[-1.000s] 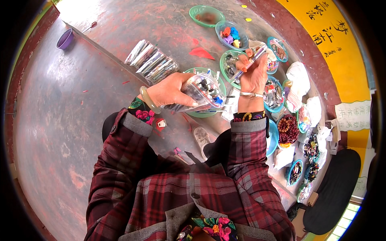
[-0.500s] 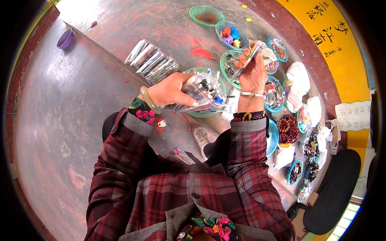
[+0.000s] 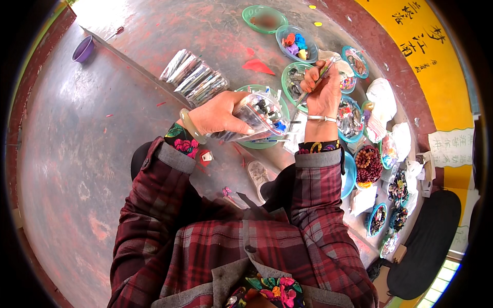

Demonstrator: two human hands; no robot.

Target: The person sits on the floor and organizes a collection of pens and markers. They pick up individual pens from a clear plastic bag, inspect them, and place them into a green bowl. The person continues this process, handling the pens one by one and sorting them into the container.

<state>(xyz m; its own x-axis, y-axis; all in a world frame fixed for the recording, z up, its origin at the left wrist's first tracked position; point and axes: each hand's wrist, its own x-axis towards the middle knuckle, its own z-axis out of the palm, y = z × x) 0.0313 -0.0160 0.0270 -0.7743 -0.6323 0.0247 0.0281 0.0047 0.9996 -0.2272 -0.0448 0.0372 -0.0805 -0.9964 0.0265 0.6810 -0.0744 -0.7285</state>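
My left hand (image 3: 218,114) grips a clear plastic packet (image 3: 257,117) filled with small dark and coloured beads, held over a green bowl (image 3: 281,105). A pale bangle circles that wrist. My right hand (image 3: 322,92) is raised beside it, closed around a thin stick-like tool (image 3: 316,82) that points up and to the right. It hovers above a green bowl of grey pieces (image 3: 291,82). Both arms wear a red plaid jacket with flowered cuffs.
Several bowls of beads line the right side: bright pieces (image 3: 296,43), dark red beads (image 3: 368,164), mixed ones (image 3: 350,117). A bundle of clear filled packets (image 3: 194,79) lies on the reddish floor. A purple cup (image 3: 83,50) stands far left. A yellow banner (image 3: 429,56) runs along the right.
My right hand has tilted the stick tool slightly and shifted a little toward the bowls. My left hand and the packet have stayed about where they were.
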